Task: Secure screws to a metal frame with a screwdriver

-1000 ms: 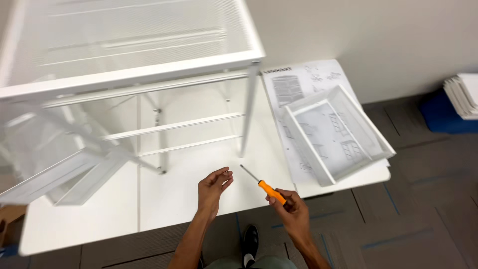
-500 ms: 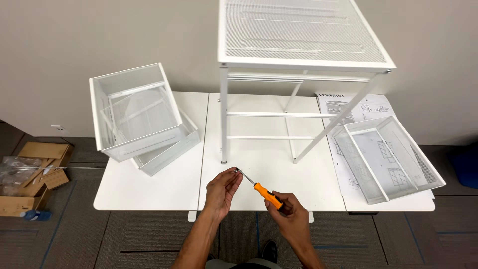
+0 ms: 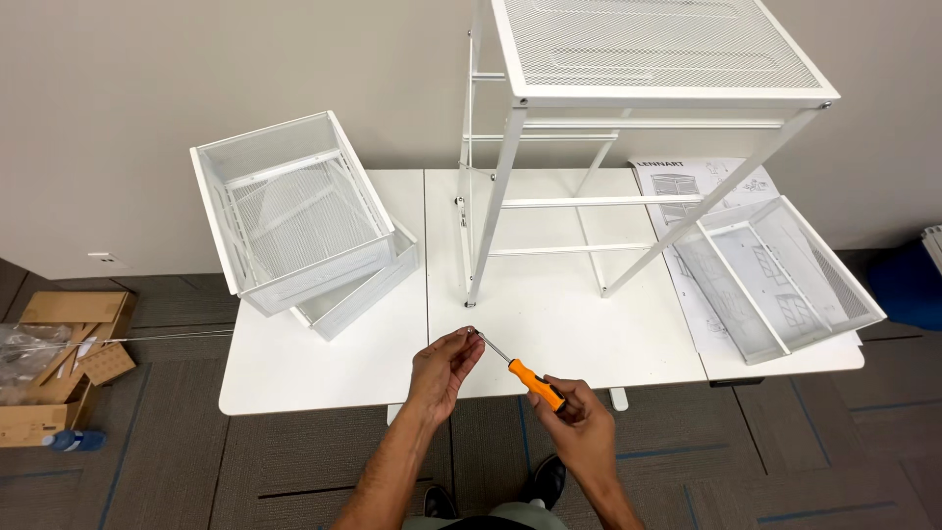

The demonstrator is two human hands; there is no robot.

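My right hand grips an orange-handled screwdriver over the near edge of the white table. Its metal shaft points up and left to my left hand, whose fingertips pinch around the tip; whatever small part sits there is too small to make out. Just beyond my hands stands a white metal drawer frame with a mesh top and thin legs.
Two stacked white mesh drawers sit on the table's left part. A third mesh drawer lies at the right on an instruction sheet. An open cardboard box with packing and a blue bottle are on the carpet at left.
The view has swung left and pulled back, bringing the stacked drawers and cardboard box into sight. My hands keep the same hold, left fingers at the screwdriver tip.
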